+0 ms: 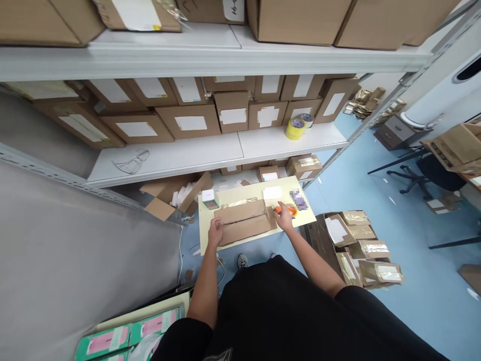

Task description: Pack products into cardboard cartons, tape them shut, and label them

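On a small pale yellow table (205,240) lies a long brown cardboard box (244,228), its top flaps meeting along a lengthwise seam. At the box's left end, my left hand (215,232) has its fingers closed on the edge. Just past the right end, my right hand (284,218) is closed around a bright orange tool (278,209) whose exact kind I cannot make out. Beside that hand lies a yellow tape roll (293,210). A white and green small box (209,199) stands behind the left end, and white paper (272,193) lies at the back.
Behind the table, a shelf (203,153) holds several labelled cartons and yellow tape rolls (295,129). An open carton (160,206) sits to the left. Taped parcels (370,249) fill a large box on the floor at right. Green and pink packages (108,342) lie at lower left.
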Tool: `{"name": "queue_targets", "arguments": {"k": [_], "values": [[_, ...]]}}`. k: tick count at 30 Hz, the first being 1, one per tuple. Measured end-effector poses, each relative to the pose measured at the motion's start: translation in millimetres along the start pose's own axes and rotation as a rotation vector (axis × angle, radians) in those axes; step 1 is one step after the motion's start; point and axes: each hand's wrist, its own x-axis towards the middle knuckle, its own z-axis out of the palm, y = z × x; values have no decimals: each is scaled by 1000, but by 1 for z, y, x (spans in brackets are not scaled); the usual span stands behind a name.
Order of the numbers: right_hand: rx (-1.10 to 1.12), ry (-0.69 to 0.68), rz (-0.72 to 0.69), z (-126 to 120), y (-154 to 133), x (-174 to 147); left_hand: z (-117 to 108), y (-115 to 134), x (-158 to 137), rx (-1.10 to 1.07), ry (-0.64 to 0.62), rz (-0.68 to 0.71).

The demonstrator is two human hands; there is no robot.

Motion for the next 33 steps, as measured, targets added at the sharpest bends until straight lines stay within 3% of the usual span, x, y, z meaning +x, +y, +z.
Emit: {"name": "queue_targets", "arguments": {"k": [4,7,11,18,24,30,33], "values": [[-104,-2,115,-39,35,33,13,3,-7,37,114,-11],[-204,-180,234,-52,66,46,17,6,-14,105,163,-22],[-257,-444,225,-51,100,50,17,8,-15,154,180,-27],[-338,-686,171,-33,138,53,24,6,-17,152,156,-92],[-334,-686,160,-32,143,58,40,30,-31,243,200,-200],[-200,-601,135,-79,143,50,52,46,-39,304,202,-224],[4,-522,175,-104,144,32,59,50,-42,298,204,-194]]}}
